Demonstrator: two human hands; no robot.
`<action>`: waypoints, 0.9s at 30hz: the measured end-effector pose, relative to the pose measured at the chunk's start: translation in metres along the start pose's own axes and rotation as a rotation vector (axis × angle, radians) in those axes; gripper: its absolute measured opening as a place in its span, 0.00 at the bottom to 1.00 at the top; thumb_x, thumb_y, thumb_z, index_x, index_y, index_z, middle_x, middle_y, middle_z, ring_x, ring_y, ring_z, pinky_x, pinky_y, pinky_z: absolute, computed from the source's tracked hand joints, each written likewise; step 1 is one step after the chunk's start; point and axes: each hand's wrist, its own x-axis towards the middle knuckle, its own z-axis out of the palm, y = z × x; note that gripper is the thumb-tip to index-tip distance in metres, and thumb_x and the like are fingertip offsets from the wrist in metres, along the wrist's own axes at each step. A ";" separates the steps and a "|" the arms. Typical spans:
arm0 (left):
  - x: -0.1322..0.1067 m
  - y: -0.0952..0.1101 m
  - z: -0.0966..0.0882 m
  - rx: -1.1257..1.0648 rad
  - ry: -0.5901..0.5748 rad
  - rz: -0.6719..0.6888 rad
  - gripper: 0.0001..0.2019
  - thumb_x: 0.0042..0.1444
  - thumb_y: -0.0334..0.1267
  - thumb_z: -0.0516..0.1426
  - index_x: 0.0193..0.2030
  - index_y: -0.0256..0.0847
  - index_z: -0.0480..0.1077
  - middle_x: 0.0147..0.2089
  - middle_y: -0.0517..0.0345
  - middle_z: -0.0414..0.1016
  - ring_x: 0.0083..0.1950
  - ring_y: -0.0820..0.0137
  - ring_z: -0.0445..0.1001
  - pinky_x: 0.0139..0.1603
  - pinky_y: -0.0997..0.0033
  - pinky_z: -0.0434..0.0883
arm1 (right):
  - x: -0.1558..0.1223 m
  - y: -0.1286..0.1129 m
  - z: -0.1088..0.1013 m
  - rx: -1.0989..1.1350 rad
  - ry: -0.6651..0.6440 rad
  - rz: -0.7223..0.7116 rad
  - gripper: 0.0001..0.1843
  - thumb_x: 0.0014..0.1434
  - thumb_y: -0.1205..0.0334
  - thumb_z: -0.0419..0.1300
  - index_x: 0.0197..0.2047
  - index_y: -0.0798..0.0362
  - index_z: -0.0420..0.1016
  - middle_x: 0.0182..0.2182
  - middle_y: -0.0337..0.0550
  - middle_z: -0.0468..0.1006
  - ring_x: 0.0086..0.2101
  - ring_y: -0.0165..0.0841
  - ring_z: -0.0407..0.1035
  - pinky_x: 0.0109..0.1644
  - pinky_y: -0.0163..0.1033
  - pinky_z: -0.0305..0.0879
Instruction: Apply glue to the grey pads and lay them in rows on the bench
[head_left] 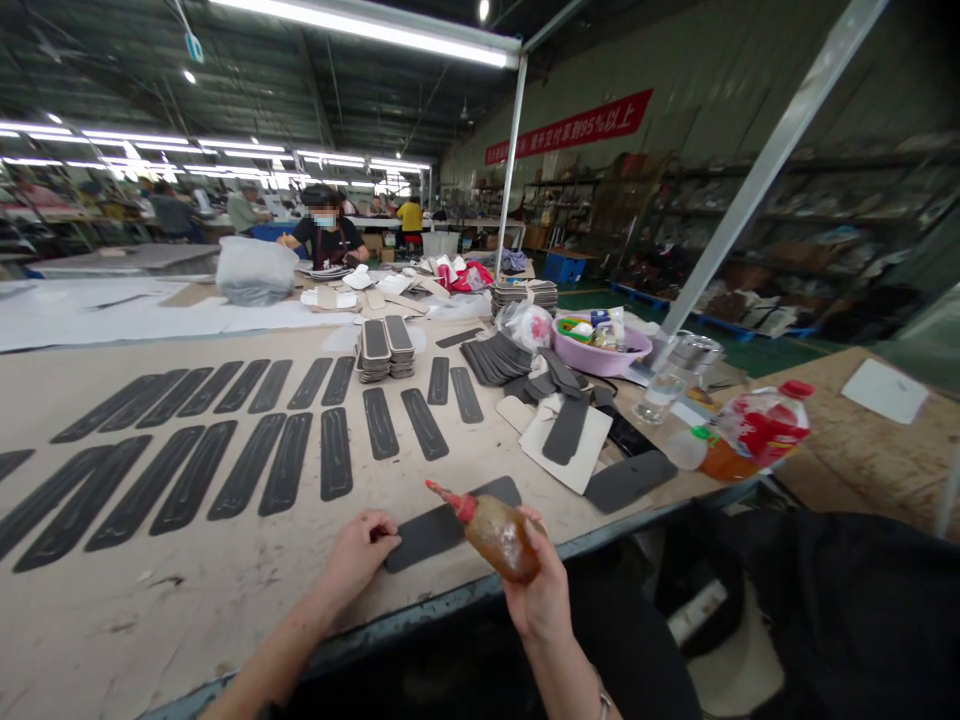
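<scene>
My right hand (541, 590) is wrapped round a squeeze bottle (501, 538) of amber liquid, its red nozzle tilted up to the left. Under the nozzle a dark grey strip (431, 538) with rounded corners lies flat near the table's front edge; the bottle hides part of it. My left hand (364, 550) pinches the strip's left end between thumb and fingers. Left of and beyond my hands, several similar dark strips (281, 465) lie in two rows, many bearing shiny wet-looking lines along their length.
Stacks of pale-edged pieces (387, 350) stand behind the rows. To the right are a fanned pile of dark strips (495, 358), a pink basin (600, 350), a glass jar (660, 395) and a red-capped jug (765, 430). A metal post (765, 170) slants up at right. A masked co-worker (330, 235) sits across.
</scene>
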 end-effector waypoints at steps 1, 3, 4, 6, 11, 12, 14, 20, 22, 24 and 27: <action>0.004 -0.006 -0.005 0.008 0.021 -0.010 0.03 0.48 0.32 0.54 0.28 0.39 0.69 0.29 0.60 0.71 0.29 0.70 0.72 0.32 0.70 0.70 | 0.000 0.000 0.000 -0.010 -0.009 0.006 0.16 0.46 0.56 0.67 0.39 0.47 0.70 0.35 0.38 0.73 0.35 0.38 0.70 0.35 0.39 0.68; 0.009 -0.018 -0.015 0.019 0.051 -0.020 0.04 0.49 0.34 0.55 0.32 0.38 0.70 0.34 0.57 0.73 0.29 0.71 0.72 0.33 0.68 0.71 | -0.002 0.000 -0.001 -0.058 -0.041 0.006 0.19 0.47 0.55 0.68 0.41 0.47 0.68 0.36 0.39 0.74 0.35 0.38 0.70 0.35 0.39 0.68; 0.010 -0.023 -0.020 0.027 0.063 -0.016 0.06 0.49 0.36 0.56 0.34 0.38 0.71 0.38 0.55 0.74 0.29 0.71 0.72 0.35 0.67 0.72 | -0.003 0.001 -0.001 -0.101 -0.061 -0.002 0.20 0.47 0.54 0.68 0.41 0.47 0.67 0.35 0.39 0.74 0.34 0.37 0.70 0.35 0.39 0.68; 0.006 -0.032 -0.027 0.082 0.113 0.027 0.09 0.51 0.40 0.57 0.37 0.38 0.73 0.46 0.50 0.74 0.31 0.70 0.74 0.39 0.64 0.74 | -0.006 0.005 0.000 -0.227 -0.096 -0.056 0.21 0.48 0.54 0.69 0.42 0.48 0.66 0.34 0.38 0.73 0.33 0.36 0.69 0.35 0.39 0.67; -0.022 -0.034 -0.022 0.326 0.278 0.312 0.13 0.60 0.43 0.52 0.40 0.41 0.76 0.46 0.49 0.75 0.43 0.66 0.76 0.47 0.65 0.74 | -0.016 0.017 0.004 -0.590 -0.242 -0.248 0.18 0.51 0.56 0.67 0.43 0.50 0.67 0.33 0.39 0.72 0.32 0.34 0.67 0.36 0.38 0.66; -0.027 -0.031 -0.017 0.344 0.264 0.366 0.13 0.61 0.42 0.51 0.41 0.42 0.76 0.45 0.50 0.76 0.44 0.66 0.75 0.47 0.66 0.74 | -0.017 0.018 0.005 -0.629 -0.265 -0.273 0.18 0.52 0.56 0.66 0.44 0.50 0.67 0.34 0.39 0.72 0.32 0.35 0.68 0.37 0.38 0.66; -0.032 -0.023 -0.009 0.359 0.211 0.433 0.13 0.62 0.39 0.50 0.42 0.43 0.77 0.44 0.51 0.76 0.43 0.67 0.75 0.46 0.66 0.74 | -0.019 0.021 0.007 -0.670 -0.277 -0.312 0.18 0.53 0.56 0.65 0.45 0.51 0.67 0.35 0.40 0.72 0.34 0.36 0.68 0.39 0.39 0.66; -0.026 -0.017 -0.008 0.312 0.091 0.481 0.14 0.63 0.35 0.49 0.37 0.42 0.77 0.41 0.54 0.77 0.41 0.69 0.74 0.44 0.68 0.74 | -0.018 0.021 0.006 -0.686 -0.254 -0.325 0.17 0.54 0.56 0.65 0.45 0.50 0.66 0.35 0.40 0.71 0.33 0.35 0.67 0.38 0.39 0.66; -0.027 -0.021 -0.012 0.282 0.091 0.508 0.15 0.64 0.35 0.48 0.37 0.43 0.77 0.40 0.54 0.78 0.41 0.70 0.74 0.45 0.69 0.74 | -0.019 0.022 0.004 -0.718 -0.274 -0.324 0.17 0.55 0.56 0.64 0.45 0.50 0.65 0.35 0.40 0.71 0.33 0.35 0.67 0.37 0.40 0.67; -0.029 -0.024 -0.013 0.265 0.116 0.523 0.16 0.64 0.35 0.47 0.37 0.42 0.77 0.40 0.54 0.78 0.41 0.70 0.75 0.45 0.70 0.74 | -0.020 0.025 0.003 -0.769 -0.307 -0.337 0.16 0.56 0.58 0.63 0.46 0.50 0.65 0.36 0.41 0.71 0.33 0.36 0.68 0.38 0.40 0.67; -0.032 -0.024 -0.012 0.266 0.150 0.523 0.15 0.63 0.36 0.48 0.37 0.42 0.77 0.40 0.53 0.78 0.41 0.70 0.75 0.45 0.69 0.74 | -0.021 0.030 0.007 -0.866 -0.359 -0.429 0.16 0.56 0.60 0.62 0.47 0.49 0.65 0.37 0.42 0.71 0.36 0.37 0.68 0.41 0.41 0.66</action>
